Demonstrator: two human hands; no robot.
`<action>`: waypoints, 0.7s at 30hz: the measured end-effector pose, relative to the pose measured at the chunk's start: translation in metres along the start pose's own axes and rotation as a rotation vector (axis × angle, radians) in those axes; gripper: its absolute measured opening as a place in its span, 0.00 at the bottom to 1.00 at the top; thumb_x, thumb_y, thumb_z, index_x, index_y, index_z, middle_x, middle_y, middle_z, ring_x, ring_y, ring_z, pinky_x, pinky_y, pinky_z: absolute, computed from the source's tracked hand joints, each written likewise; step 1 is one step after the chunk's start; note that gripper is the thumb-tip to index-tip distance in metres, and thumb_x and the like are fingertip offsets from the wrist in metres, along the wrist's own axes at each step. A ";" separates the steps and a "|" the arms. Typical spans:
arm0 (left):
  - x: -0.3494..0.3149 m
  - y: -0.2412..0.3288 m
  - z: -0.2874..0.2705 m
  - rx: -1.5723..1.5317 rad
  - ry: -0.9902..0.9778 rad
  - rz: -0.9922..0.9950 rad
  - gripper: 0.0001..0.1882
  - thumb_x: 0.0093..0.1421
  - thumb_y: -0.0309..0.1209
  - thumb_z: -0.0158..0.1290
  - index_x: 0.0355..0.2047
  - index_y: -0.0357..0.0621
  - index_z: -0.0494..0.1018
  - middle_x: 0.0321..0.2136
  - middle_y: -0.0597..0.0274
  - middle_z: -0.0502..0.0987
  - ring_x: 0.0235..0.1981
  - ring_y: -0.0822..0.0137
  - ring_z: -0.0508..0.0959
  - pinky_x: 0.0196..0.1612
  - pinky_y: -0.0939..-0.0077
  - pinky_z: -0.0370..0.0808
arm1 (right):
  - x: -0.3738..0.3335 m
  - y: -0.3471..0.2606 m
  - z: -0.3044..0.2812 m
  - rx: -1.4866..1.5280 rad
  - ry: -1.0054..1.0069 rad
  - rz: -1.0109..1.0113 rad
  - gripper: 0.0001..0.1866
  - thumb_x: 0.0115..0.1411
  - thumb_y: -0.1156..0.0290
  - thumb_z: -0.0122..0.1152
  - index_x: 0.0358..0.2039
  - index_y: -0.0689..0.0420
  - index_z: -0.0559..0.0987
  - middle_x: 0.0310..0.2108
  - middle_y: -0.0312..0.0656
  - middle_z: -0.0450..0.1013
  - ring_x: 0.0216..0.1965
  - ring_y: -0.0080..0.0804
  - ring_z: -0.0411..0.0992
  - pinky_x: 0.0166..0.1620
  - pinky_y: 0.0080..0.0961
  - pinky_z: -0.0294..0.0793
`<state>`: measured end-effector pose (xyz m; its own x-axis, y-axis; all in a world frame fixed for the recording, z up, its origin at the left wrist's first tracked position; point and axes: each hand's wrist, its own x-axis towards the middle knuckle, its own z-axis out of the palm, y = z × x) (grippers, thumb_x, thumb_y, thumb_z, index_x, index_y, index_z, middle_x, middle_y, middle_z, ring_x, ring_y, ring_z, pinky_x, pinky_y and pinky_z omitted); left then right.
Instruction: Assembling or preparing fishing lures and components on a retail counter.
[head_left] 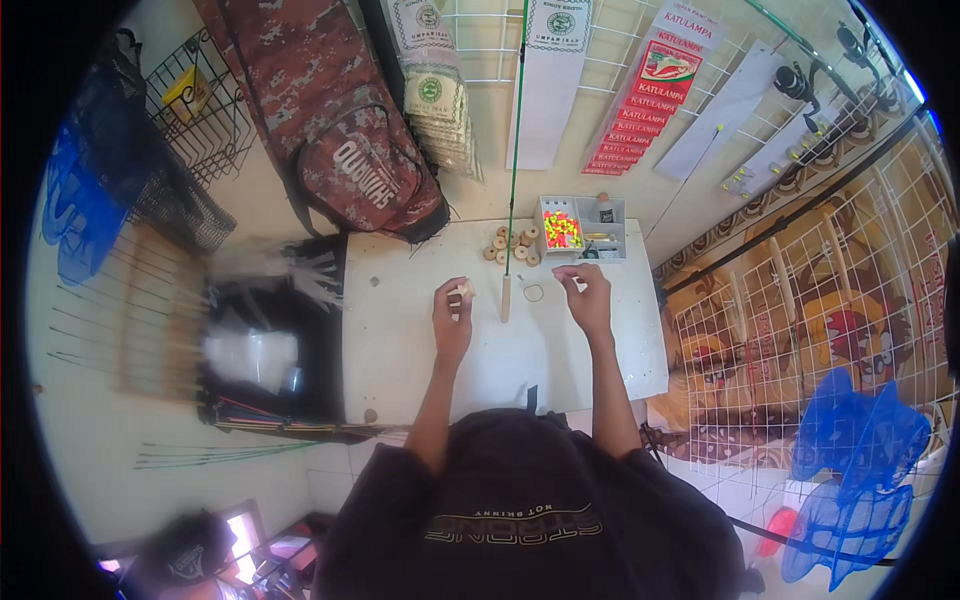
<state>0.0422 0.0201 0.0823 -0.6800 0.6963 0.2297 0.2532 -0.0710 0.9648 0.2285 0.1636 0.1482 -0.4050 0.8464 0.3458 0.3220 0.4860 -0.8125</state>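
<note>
My left hand [452, 316] is closed around a small pale wooden spool [464, 288] above the white table [400, 370]. To the right, my right hand [588, 296] is raised with thumb and forefinger pinched together; anything between them is too fine to see. Between my hands stands a thin green fishing rod [515, 130] with a light wooden handle [506, 300]. A small tan ring [534, 292] lies just left of my right hand. Several wooden spools [502, 244] are grouped beyond my hands.
Behind the spools sits a white compartment tray [630, 215] with bright yellow and pink small pieces [563, 230]. A camouflage bag [365, 160] hangs at the back left. Packets [655, 90] and fishing reels [795, 82] hang along the wire grid. Blue nets [860, 440] hang at right.
</note>
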 end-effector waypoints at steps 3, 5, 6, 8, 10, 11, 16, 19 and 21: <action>-0.005 -0.006 0.000 -0.030 0.023 -0.046 0.15 0.65 0.29 0.50 0.51 0.43 0.67 0.42 0.64 0.73 0.36 0.75 0.73 0.36 0.81 0.69 | 0.004 0.003 -0.007 0.026 0.065 0.030 0.05 0.54 0.76 0.62 0.31 0.55 0.84 0.31 0.42 0.79 0.36 0.36 0.72 0.40 0.30 0.72; -0.008 -0.008 0.001 -0.034 0.035 -0.058 0.15 0.65 0.30 0.50 0.51 0.43 0.67 0.42 0.64 0.73 0.36 0.75 0.73 0.36 0.80 0.69 | 0.008 0.008 -0.012 0.015 0.180 0.013 0.04 0.56 0.75 0.62 0.32 0.58 0.83 0.33 0.40 0.79 0.35 0.30 0.74 0.36 0.25 0.72; -0.009 -0.009 0.003 -0.042 0.025 -0.068 0.15 0.65 0.31 0.50 0.51 0.44 0.67 0.43 0.65 0.73 0.36 0.74 0.73 0.36 0.80 0.70 | 0.009 0.010 -0.015 0.091 0.219 0.051 0.04 0.55 0.75 0.63 0.32 0.57 0.83 0.31 0.41 0.79 0.35 0.31 0.74 0.39 0.28 0.72; -0.011 -0.013 0.004 -0.050 0.018 -0.080 0.15 0.65 0.31 0.51 0.51 0.44 0.67 0.43 0.65 0.73 0.36 0.74 0.74 0.36 0.80 0.70 | 0.014 0.008 -0.022 0.103 0.275 0.065 0.04 0.55 0.75 0.63 0.32 0.57 0.83 0.32 0.40 0.79 0.35 0.29 0.74 0.38 0.27 0.72; -0.013 -0.015 0.007 -0.023 -0.015 -0.095 0.15 0.65 0.31 0.50 0.51 0.45 0.68 0.44 0.65 0.73 0.37 0.73 0.74 0.37 0.79 0.70 | 0.019 0.005 -0.033 0.089 0.356 0.065 0.04 0.57 0.75 0.62 0.33 0.58 0.82 0.32 0.39 0.79 0.35 0.25 0.74 0.37 0.24 0.71; -0.014 -0.015 0.008 -0.024 -0.016 -0.097 0.15 0.65 0.31 0.50 0.51 0.45 0.68 0.44 0.65 0.73 0.37 0.73 0.74 0.37 0.79 0.70 | 0.022 0.002 -0.038 0.087 0.356 0.066 0.04 0.57 0.75 0.62 0.33 0.58 0.82 0.32 0.39 0.79 0.35 0.25 0.74 0.37 0.24 0.71; -0.020 -0.012 0.021 -0.007 -0.054 -0.083 0.13 0.62 0.26 0.52 0.48 0.45 0.71 0.42 0.67 0.73 0.35 0.74 0.74 0.34 0.81 0.70 | 0.029 0.001 -0.059 0.026 0.394 0.007 0.03 0.57 0.75 0.62 0.32 0.56 0.82 0.34 0.38 0.78 0.36 0.29 0.73 0.37 0.26 0.70; -0.021 -0.006 0.035 0.011 -0.088 -0.031 0.13 0.61 0.26 0.52 0.47 0.46 0.72 0.41 0.65 0.73 0.34 0.74 0.74 0.33 0.81 0.71 | 0.025 0.007 -0.061 -0.045 0.224 -0.066 0.06 0.55 0.76 0.62 0.34 0.53 0.82 0.34 0.39 0.78 0.39 0.35 0.71 0.39 0.29 0.70; -0.020 0.001 0.043 0.022 -0.113 -0.014 0.13 0.61 0.26 0.53 0.46 0.46 0.72 0.41 0.64 0.73 0.33 0.74 0.74 0.33 0.80 0.71 | 0.019 0.016 -0.057 -0.160 0.056 0.009 0.08 0.53 0.77 0.62 0.34 0.54 0.82 0.33 0.40 0.78 0.40 0.38 0.70 0.43 0.31 0.69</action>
<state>0.0863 0.0369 0.0733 -0.6020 0.7732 0.1995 0.2603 -0.0462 0.9644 0.2749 0.2002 0.1683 -0.3549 0.8594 0.3682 0.4591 0.5033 -0.7321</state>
